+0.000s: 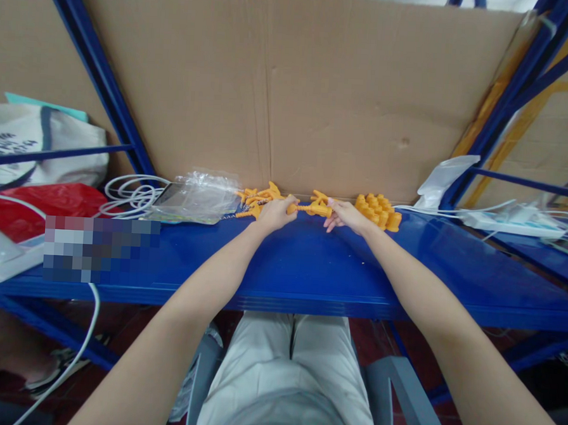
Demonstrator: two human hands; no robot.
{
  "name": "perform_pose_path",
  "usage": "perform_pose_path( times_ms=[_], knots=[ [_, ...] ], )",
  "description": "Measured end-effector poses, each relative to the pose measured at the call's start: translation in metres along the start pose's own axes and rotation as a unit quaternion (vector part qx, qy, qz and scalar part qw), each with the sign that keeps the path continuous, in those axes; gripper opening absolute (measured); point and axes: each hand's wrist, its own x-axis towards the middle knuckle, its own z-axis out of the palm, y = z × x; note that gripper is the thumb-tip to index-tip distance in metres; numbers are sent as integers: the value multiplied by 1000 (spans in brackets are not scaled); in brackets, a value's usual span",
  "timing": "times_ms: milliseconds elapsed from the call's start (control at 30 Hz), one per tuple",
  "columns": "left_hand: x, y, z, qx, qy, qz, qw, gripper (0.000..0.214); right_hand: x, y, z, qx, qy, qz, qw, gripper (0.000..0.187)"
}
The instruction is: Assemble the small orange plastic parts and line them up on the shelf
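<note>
Near the back edge of the blue metal shelf, a small orange plastic part is gripped at either end by the closed left hand and the pinching right hand; a brown cardboard sheet is seen behind.

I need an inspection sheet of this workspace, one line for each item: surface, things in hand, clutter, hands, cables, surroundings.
Surface: blue shelf, glossy metal.
Things in hand: orange piece held between both hands; loose orange parts behind the left hand; cluster of orange caps beside the right hand.
Clutter: clear plastic bag, red bag, white tote bag, white pouch.
Hands: left hand closed on one end of the piece; right hand pinches the other end.
Cables: coiled white cable at left; power strip with white leads at right.
Surroundings: cardboard sheet behind the shelf; blue rack posts.
</note>
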Motion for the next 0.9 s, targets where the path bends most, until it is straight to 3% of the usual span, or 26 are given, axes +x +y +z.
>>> perform_pose_path(
  times_ms=[100,200,533,767,900],
  knots=[
    [1,0,2,8,-8,-3,1000,36,0,0,-4,22,-31,17,999,39],
    [1,-2,5,10,-9,2,1000,36,0,1,-11,35,-80,20,996,24],
    [0,-3,4,-10,5,-4,1000,34,1,5,-14,26,-99,-18,995,25],
    [1,-4,6,-2,10,9,1000,33,3,7,-14,-23,-56,-22,998,56],
    [2,-5,9,-12,16,13,1000,33,6,9,-13,-34,-58,-5,998,62]
  ],
)
